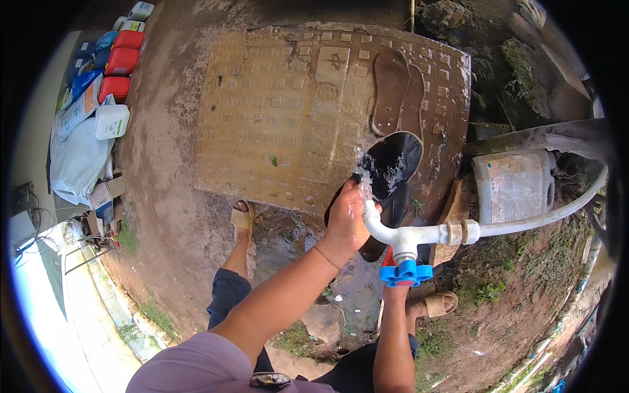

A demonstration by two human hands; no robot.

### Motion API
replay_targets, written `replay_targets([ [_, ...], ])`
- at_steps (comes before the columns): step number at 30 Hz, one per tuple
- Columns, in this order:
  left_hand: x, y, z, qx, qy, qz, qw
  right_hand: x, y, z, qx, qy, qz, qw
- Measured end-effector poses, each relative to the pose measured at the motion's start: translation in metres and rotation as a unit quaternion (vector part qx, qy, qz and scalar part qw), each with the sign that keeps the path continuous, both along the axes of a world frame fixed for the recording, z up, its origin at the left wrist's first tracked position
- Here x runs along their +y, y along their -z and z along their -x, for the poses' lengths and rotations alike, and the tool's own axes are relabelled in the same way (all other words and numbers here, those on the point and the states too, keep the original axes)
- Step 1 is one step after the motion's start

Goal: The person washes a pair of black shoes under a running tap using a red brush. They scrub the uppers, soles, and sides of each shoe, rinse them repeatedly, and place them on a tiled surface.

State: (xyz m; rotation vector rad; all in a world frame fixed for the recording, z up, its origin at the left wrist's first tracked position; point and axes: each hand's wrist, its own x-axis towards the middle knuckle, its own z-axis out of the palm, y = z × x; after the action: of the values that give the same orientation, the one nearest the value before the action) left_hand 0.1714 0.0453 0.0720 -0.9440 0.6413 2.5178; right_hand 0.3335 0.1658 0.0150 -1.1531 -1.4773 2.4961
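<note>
My left hand [346, 221] grips a black shoe sole [393, 164] and holds it against the spout of a white plastic tap [393, 232], where water splashes over it. A second dark sole [377, 247] shows just below the first. My right forearm rises from the lower edge. My right hand [395, 291] is mostly hidden behind the tap's blue handle [405, 272], so what it grips is unclear. Two brown insoles [395, 92] lie on the patterned concrete slab [275, 111] beyond.
A white pipe [557, 213] feeds the tap from the right, past a white jerrycan [514, 187]. Red and blue containers [121, 59] and a white sack [78, 157] stand at the left. My feet in tan sandals [242, 216] stand on wet muddy ground with patches of grass.
</note>
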Motion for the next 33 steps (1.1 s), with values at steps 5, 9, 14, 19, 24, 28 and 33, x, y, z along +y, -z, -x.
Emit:
replay_targets([
  [5,-0.023,0.010,-0.018,0.002,0.007,0.041,0.999,0.001,-0.007,0.003,-0.045,0.072,0.067,0.994],
  [9,-0.023,0.013,-0.001,0.000,0.004,0.063,0.998,0.002,-0.010,0.003,-0.044,0.096,0.097,0.990],
  [14,-0.032,0.004,0.005,0.081,0.004,0.124,0.989,0.003,-0.010,0.004,-0.041,0.091,0.103,0.990],
  [19,-0.042,-0.001,0.003,0.122,0.090,0.271,0.951,0.005,-0.009,0.006,-0.072,0.095,0.056,0.991],
  [24,-0.024,0.013,0.019,0.210,0.229,0.472,0.825,0.008,-0.006,0.006,-0.021,0.097,0.088,0.991],
  [28,-0.007,0.025,0.041,0.343,0.257,0.593,0.681,0.010,-0.003,0.005,0.000,0.106,0.106,0.989],
  [33,-0.002,0.022,0.062,0.481,0.415,0.615,0.467,0.015,0.001,0.001,-0.038,0.084,0.057,0.994],
])
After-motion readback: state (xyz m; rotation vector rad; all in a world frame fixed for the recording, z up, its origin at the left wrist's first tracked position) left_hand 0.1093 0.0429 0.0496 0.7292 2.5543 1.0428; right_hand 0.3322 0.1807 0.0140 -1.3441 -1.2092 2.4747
